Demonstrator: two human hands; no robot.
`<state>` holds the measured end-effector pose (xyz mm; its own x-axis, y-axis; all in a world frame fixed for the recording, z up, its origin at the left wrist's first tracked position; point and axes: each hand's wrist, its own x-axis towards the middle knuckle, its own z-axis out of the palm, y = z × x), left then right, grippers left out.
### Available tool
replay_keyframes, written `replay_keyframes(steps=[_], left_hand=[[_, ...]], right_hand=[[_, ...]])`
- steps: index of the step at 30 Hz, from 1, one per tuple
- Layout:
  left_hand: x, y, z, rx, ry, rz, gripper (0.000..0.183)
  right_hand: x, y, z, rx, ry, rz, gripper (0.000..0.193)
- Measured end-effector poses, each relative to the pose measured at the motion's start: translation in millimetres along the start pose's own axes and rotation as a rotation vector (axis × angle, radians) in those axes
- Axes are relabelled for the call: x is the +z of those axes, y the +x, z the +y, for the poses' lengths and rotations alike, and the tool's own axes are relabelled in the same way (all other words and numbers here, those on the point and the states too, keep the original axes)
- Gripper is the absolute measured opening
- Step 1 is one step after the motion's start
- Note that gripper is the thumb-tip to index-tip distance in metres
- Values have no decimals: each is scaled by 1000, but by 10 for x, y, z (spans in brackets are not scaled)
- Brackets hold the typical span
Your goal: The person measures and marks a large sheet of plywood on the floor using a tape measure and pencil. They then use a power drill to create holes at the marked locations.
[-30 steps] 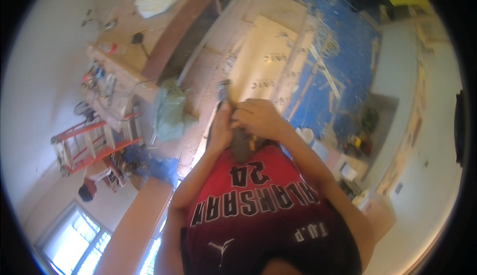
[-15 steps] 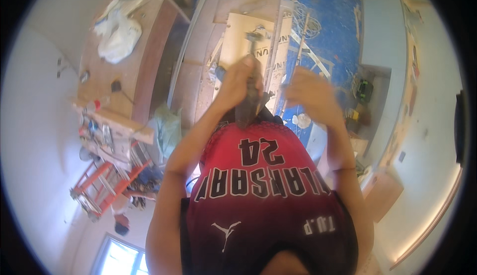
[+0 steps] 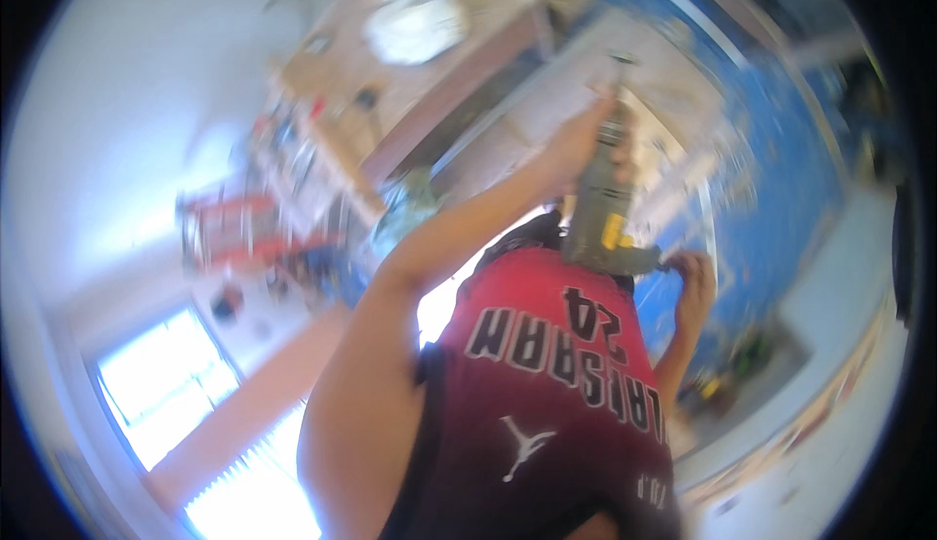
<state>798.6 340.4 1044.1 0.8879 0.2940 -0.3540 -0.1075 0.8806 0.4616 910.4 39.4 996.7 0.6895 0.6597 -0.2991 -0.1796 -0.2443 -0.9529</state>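
My left hand [image 3: 610,145] is wrapped round the front part of a dark grey-green power tool [image 3: 595,210] with a yellow label. A thin shaft [image 3: 623,74] with a short crosspiece at its tip sticks out past that hand, pointing away from me. The tool's thick rear end lies close to my red and black jersey [image 3: 547,316], with a short part jutting to the right. At the dark tip of that part, my right hand [image 3: 693,281] has its fingers curled and appears to pinch it. Blur hides the finer details.
Beyond the tool lie pale wooden boards [image 3: 664,62] beside a blue floor covering [image 3: 791,140]. To the left stands a wooden bench [image 3: 332,72] with a white bag [image 3: 418,31] on it. An orange stepladder [image 3: 244,231] and a bright window [image 3: 161,374] are farther left.
My view has turned, so the room appears rotated. The tool and my left hand appear farther right. My right hand has come in to the tool's rear end.
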Motion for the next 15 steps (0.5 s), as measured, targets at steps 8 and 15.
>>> replay_keyframes(steps=[8,15], left_hand=[[-515,-937,-156,319,-277,237,48],[-404,-834,-129,523,-485,349,49]], right_hand=[[313,133,-119,-288,-414,-381,14],[368,1094,-52,-273,-211,-503,17]])
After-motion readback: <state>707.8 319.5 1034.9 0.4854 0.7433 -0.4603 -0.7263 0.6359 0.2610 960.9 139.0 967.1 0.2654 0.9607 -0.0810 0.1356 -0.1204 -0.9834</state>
